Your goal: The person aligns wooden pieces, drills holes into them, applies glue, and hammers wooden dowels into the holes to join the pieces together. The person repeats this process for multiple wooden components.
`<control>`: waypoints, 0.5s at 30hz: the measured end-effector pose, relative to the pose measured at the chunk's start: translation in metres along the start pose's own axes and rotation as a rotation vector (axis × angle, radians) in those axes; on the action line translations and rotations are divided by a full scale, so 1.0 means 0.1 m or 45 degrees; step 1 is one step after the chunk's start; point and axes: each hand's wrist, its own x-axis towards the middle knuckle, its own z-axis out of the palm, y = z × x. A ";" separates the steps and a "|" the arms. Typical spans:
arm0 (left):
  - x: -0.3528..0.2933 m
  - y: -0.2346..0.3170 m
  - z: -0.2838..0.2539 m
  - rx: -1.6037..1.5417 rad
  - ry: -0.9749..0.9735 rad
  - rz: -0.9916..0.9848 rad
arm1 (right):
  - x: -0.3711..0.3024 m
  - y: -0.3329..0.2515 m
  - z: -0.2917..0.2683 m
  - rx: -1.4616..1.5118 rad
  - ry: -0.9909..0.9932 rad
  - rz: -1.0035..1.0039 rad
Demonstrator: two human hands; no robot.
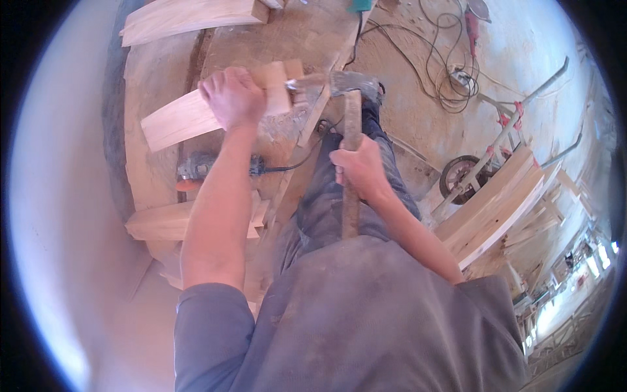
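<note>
My left hand [234, 97] is closed over a pale curved piece of wood [179, 121] lying across the workbench [153, 81]. A notched block end [277, 85] of pale wood shows just right of that hand. My right hand [362, 166] grips the wooden handle of a hammer [353, 121], whose grey metal head [353, 81] is up beside the bench edge. Between the hammer head and the notched wood is a short tan stick with a shiny tip, like a chisel [310, 81]; its contact with either is unclear.
An angle grinder [199, 168] with an orange disc lies on the bench, its cord running right. More shaped wood [192, 19] lies at the far end, and other pieces [160, 222] nearer. On the right, cables [450, 85] coil on the floor near a wheeled cart [460, 176] loaded with boards [493, 202].
</note>
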 end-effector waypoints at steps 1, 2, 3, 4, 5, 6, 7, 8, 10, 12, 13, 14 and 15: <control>0.03 -0.02 -0.04 0.001 -0.039 -0.045 | 0.03 0.03 0.01 0.024 0.001 -0.022; 0.03 -0.04 -0.02 -0.013 -0.003 -0.044 | 0.08 0.05 0.02 0.047 0.002 -0.045; 0.02 -0.06 0.02 -0.027 0.034 -0.043 | 0.13 0.03 -0.03 0.051 0.005 -0.052; -0.01 -0.08 0.05 -0.043 0.058 -0.039 | 0.16 0.00 -0.11 0.056 0.016 -0.048; -0.01 -0.08 0.05 -0.018 0.047 -0.045 | 0.18 -0.05 -0.20 0.057 0.024 -0.055; -0.01 -0.09 0.04 0.007 0.037 -0.053 | 0.16 -0.12 -0.31 0.065 0.111 -0.044; -0.02 -0.08 0.03 0.031 0.024 -0.061 | 0.17 -0.19 -0.44 0.159 0.171 -0.026; -0.01 -0.08 0.04 0.032 0.022 -0.055 | 0.21 -0.24 -0.58 0.254 0.234 -0.010; 0.00 -0.07 0.04 0.033 0.013 -0.048 | 0.51 -0.18 -0.88 0.629 0.383 -0.014; 0.00 -0.06 0.03 0.047 0.038 -0.026 | 0.62 0.02 -0.89 0.529 0.429 -0.057; 0.02 -0.05 0.04 0.057 0.059 -0.010 | 0.62 0.14 -0.73 0.247 0.397 -0.108; 0.03 -0.04 0.05 0.066 0.043 -0.003 | 0.52 0.12 -0.47 0.065 0.296 -0.123; 0.03 -0.03 0.05 0.076 0.023 0.011 | 0.41 0.10 -0.20 -0.114 0.202 -0.152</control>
